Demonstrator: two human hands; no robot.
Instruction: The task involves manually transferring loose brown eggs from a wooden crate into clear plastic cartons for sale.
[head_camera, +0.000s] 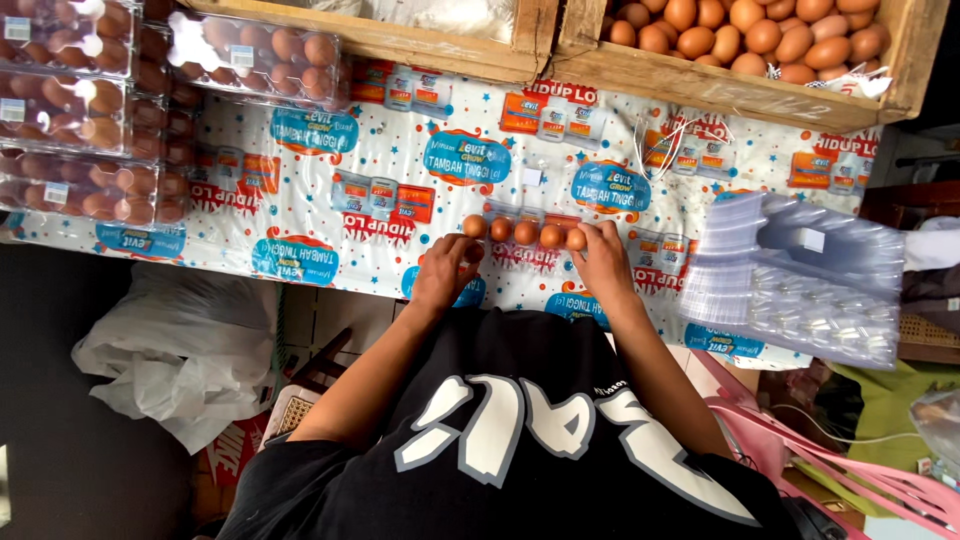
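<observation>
A clear plastic egg carton (525, 222) lies on the printed tablecloth (330, 200) just in front of me, with a row of several brown eggs (526, 234) in it. My left hand (445, 272) grips the carton's left end, fingers curled by the leftmost egg. My right hand (603, 262) grips the right end, fingertips against the last egg. Both forearms reach forward from my black printed shirt (520, 430).
Filled, closed egg cartons (90, 110) are stacked at the far left. A wooden crate of loose brown eggs (700, 88) stands at the back right, with another crate (420, 45) beside it. Empty clear cartons (800, 285) are piled at right. A white bag (180, 350) lies lower left and pink plastic furniture (850, 470) stands lower right.
</observation>
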